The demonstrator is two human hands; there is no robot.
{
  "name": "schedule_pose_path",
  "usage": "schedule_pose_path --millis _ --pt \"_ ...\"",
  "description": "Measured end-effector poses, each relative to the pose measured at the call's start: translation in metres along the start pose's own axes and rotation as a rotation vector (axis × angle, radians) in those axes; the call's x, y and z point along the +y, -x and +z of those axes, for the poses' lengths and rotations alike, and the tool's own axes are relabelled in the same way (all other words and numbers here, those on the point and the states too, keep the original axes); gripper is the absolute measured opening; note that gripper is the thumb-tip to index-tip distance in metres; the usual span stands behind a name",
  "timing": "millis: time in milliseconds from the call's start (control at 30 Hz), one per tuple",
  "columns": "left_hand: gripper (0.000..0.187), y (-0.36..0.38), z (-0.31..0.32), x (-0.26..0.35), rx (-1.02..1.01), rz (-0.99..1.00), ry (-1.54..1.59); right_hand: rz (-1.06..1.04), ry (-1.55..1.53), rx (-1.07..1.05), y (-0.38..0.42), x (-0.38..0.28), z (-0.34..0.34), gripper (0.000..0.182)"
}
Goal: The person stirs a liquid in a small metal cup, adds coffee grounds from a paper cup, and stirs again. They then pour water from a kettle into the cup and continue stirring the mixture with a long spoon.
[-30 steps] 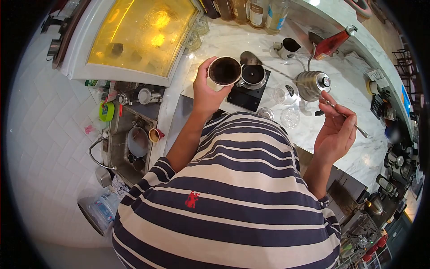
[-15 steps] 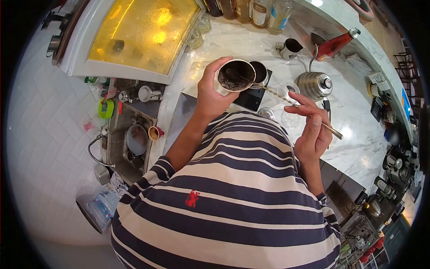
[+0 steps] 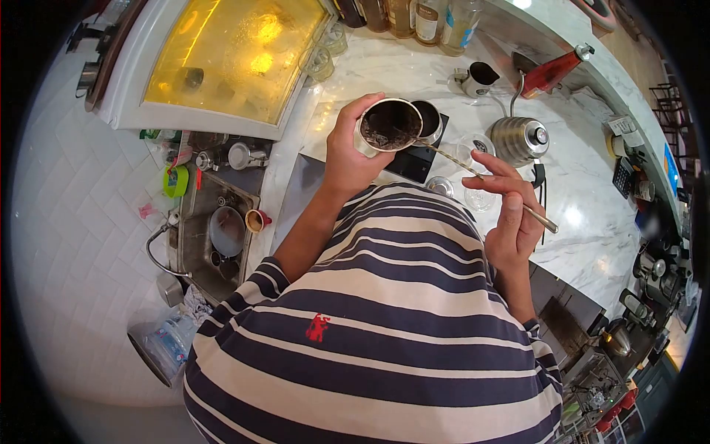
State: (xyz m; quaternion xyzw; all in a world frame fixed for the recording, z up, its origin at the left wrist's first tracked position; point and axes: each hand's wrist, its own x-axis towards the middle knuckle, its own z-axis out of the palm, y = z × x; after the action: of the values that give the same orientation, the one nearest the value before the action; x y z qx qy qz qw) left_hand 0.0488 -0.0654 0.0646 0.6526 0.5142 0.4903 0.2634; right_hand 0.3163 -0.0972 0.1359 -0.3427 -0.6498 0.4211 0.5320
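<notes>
My left hand point(image 3: 349, 152) is wrapped round a metal cup point(image 3: 367, 144), tilted so its mouth faces me. Dark, crumbly stuff point(image 3: 384, 137) clings inside it. Between the fingers of my right hand point(image 3: 512, 211) runs a long bar spoon point(image 3: 452, 157) with a twisted shaft; its far end reaches over the rim into the cup, where the tip is hidden. Just beyond the held cup, a second dark-mouthed cup point(image 3: 430, 117) stands on a black scale point(image 3: 409, 164). Clear glassware point(image 3: 481, 196) sits on the counter near my right fingers.
A gooseneck kettle point(image 3: 518, 140), a small pitcher point(image 3: 479, 80) and a red bottle point(image 3: 551, 74) stand on the marble counter point(image 3: 573, 200) beyond my right hand. Several bottles point(image 3: 429, 22) line the back. A yellow-lit cabinet point(image 3: 229, 63) and a sink point(image 3: 200, 244) are at left.
My right hand and the spoon have shifted slightly left, toward the cup, and the spoon's handle end sits a little lower. My left hand and the cup are almost still.
</notes>
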Motion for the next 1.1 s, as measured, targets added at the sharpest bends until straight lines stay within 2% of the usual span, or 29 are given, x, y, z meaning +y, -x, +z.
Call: schedule_pose_path --millis 300,500,600,700,833,1100 --pt "0.082 0.000 0.002 0.000 -0.004 -0.025 -0.011 0.089 -0.046 0.143 0.006 0.009 -0.007 0.044" --pt "0.079 -0.002 0.003 0.000 -0.009 -0.072 -0.093 0.291 -0.299 0.304 0.002 0.017 -0.015 0.042" --pt "0.079 -0.002 0.002 -0.011 0.001 -0.089 -0.184 0.343 -0.311 0.392 0.003 0.021 -0.023 0.042" --pt "0.080 0.001 -0.002 -0.030 0.047 -0.209 -0.089 0.318 -0.335 0.422 0.008 0.027 -0.040 0.043" --pt "0.081 0.007 -0.011 -0.049 0.094 -0.286 -0.083 0.304 -0.227 0.435 0.011 0.030 -0.050 0.040" --pt "0.082 0.010 -0.007 -0.055 0.090 -0.294 -0.041 0.279 -0.054 0.252 0.009 0.051 -0.028 0.039"
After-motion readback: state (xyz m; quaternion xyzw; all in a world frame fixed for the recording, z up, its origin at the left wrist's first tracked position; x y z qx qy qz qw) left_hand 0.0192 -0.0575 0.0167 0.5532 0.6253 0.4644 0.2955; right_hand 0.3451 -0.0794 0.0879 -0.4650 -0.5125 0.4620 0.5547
